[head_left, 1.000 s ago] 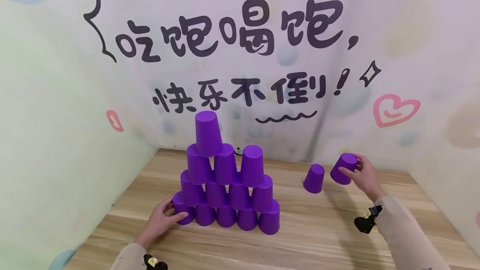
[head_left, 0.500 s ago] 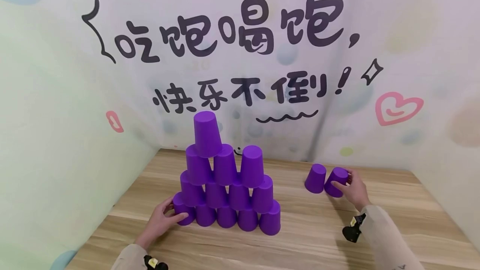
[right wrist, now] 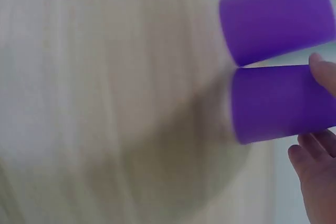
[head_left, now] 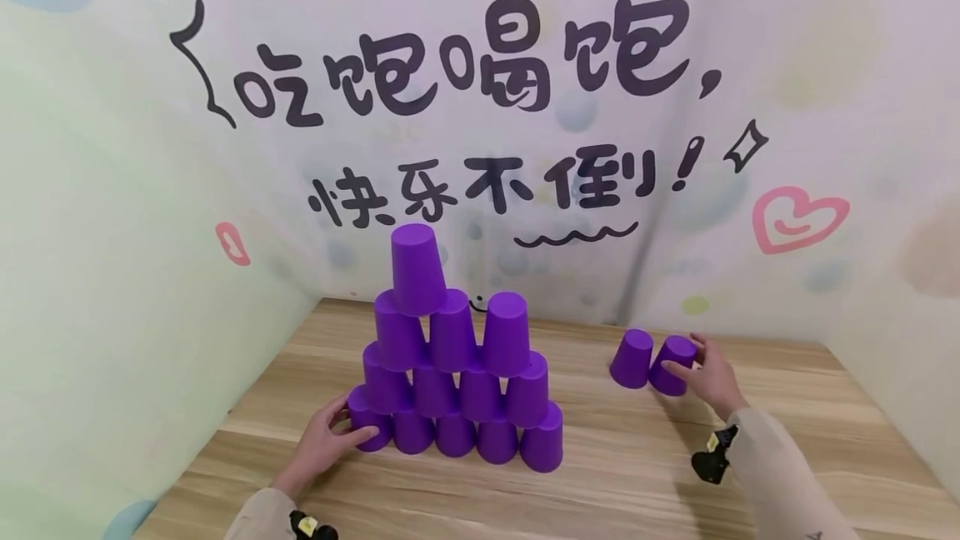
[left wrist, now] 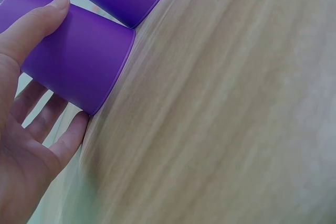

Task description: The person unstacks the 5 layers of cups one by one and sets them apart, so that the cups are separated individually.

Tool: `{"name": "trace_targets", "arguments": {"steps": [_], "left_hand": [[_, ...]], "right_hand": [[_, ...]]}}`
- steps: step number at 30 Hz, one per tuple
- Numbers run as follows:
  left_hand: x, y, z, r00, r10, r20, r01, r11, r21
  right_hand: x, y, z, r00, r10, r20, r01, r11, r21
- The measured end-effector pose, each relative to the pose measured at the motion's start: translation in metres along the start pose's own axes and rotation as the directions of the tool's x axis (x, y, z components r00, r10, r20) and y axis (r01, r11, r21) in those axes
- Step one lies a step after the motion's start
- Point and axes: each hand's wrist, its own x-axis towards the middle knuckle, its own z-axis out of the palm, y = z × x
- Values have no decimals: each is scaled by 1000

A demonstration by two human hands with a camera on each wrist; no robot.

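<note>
A pyramid of upside-down purple cups (head_left: 457, 357) stands on the wooden table (head_left: 615, 473). My left hand (head_left: 352, 423) grips its bottom-left cup (head_left: 369, 430), thumb on the front and fingers behind. The left wrist view shows that cup (left wrist: 79, 66) between the thumb (left wrist: 37, 24) and the fingers. To the right, my right hand (head_left: 692, 361) holds a tilted purple cup (head_left: 670, 367) low over the table, leaning beside a standing purple cup (head_left: 632, 358). The right wrist view shows the held cup (right wrist: 278, 103), the neighbouring cup (right wrist: 273, 24) and my fingers (right wrist: 315, 171).
Decorated walls (head_left: 112, 232) close in the table at the back and on the left and right. The pyramid stands near the left corner. Bare wood lies between the pyramid and the two loose cups, and along the front edge.
My right hand brought its cup down from the air and left, next to the standing cup. The left hand and the pyramid have stayed put.
</note>
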Motion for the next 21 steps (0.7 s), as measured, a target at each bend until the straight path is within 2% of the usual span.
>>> {"name": "trace_targets", "arguments": {"steps": [5,11,16,21], "left_hand": [[0,-2,0,1000,-7,-2,7,1000,6],[2,0,-2,1000,-26,2,26,1000,16],[2,3,-2,999,-29,16,29,1000,7],[0,4,-1,999,-37,24,38,999,-10]], "right_hand": [[8,-35,-27,996,-92,-5,92,996,-16],[19,-106,-49,975,-215,-59,213,976,-44],[24,-172,-44,941,-332,-59,334,943,20],[21,-228,-27,878,-478,-4,476,875,89]]}}
